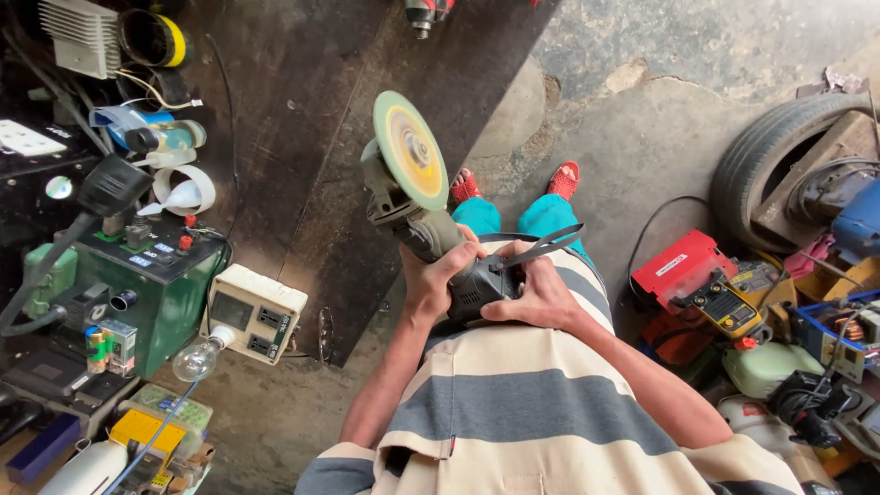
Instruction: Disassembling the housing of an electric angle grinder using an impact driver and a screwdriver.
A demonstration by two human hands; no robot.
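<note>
I hold an angle grinder (pixel 417 215) in front of my body, its green and yellow disc (pixel 410 149) tilted up and away from me. My left hand (pixel 435 275) wraps around the grinder's grey body just behind the head. At the dark rear end my right hand (pixel 536 293) grips the tool, where a black cable (pixel 541 247) loops out. Below the tool I see my teal trousers and red shoes (pixel 564 179) on the concrete floor.
A dark workbench (pixel 302 110) runs on the left. Beside it are a green power unit (pixel 151 280), a cream socket box (pixel 254 313) and a bare light bulb (pixel 195 360). A red welding machine (pixel 701 275), a tyre (pixel 765 156) and clutter lie on the right.
</note>
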